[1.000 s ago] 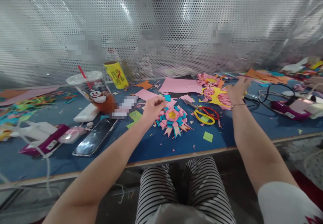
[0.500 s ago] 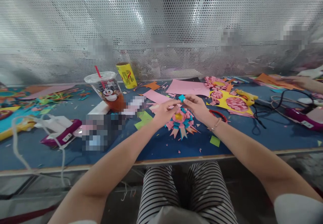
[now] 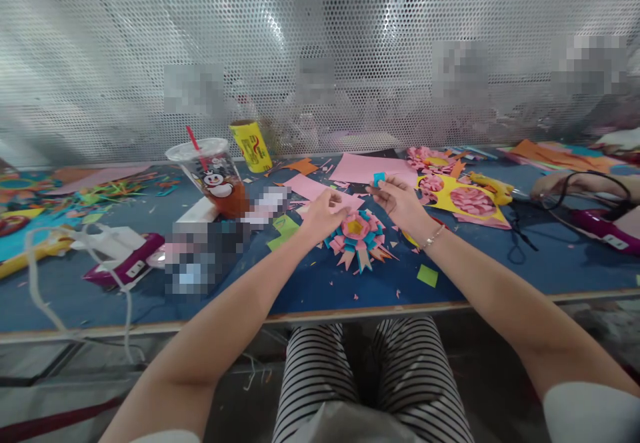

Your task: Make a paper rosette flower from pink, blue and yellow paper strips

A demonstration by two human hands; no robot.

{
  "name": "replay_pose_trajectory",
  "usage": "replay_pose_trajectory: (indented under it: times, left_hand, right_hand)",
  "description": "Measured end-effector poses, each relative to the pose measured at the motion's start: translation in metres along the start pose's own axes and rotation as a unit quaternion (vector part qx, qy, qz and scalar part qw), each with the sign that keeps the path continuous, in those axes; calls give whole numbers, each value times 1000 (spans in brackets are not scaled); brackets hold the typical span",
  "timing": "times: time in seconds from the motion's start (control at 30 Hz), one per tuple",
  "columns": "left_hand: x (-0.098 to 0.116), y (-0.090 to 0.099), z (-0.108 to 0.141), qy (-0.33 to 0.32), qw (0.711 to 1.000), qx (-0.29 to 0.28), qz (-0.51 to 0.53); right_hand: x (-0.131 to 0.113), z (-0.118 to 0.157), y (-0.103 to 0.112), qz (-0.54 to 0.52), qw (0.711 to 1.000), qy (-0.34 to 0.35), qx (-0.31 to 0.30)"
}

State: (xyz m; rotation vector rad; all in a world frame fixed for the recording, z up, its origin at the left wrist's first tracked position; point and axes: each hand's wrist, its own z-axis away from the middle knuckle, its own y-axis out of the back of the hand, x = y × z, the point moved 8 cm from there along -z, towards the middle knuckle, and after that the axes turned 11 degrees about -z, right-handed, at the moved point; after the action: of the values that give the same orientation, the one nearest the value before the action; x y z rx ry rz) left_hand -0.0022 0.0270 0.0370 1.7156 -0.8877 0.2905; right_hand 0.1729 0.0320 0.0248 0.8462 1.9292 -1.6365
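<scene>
My right hand (image 3: 400, 204) pinches a small blue piece of paper (image 3: 380, 178) between thumb and fingers, raised above the table. Left of it, my left hand (image 3: 325, 215) has its fingers loosely bent and apart, and I see nothing held in them. Between and just below both hands lies a layered pink and blue paper flower (image 3: 361, 251) with a yellow centre and pointed strips. Its upper left edge is close to my left thumb; whether they touch I cannot tell. A red and yellow looped thing is partly hidden under my right wrist.
Pink sheets (image 3: 373, 167) lie behind my hands, with a yellow card bearing pink rosettes (image 3: 473, 202) to the right. A cup with a straw (image 3: 220, 183) and a purple tool (image 3: 123, 266) stand left. Another person's hand (image 3: 575, 186) is among cords at right.
My hands have drawn apart. The right one has moved slightly right and up with the blue paper piece; the left has come off it. The other person's hand has moved nearer, leftward.
</scene>
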Motion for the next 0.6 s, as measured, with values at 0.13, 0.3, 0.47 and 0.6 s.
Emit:
replay_pose_trajectory:
  times: [0.13,0.3,0.47,0.6]
  left_hand:
    - [-17,-15,4,43,963,-134,-230]
    - [-15,-24,7,30,960,-164,-224]
    - [0,-18,2,-67,992,-79,-73]
    - [12,-8,3,-117,993,-31,-19]
  right_hand:
    - [-5,-9,19,28,999,10,29]
    - [7,-7,23,89,995,-23,44]
    - [10,-1,17,101,993,-27,48]
    - [11,2,8,54,996,-65,13]
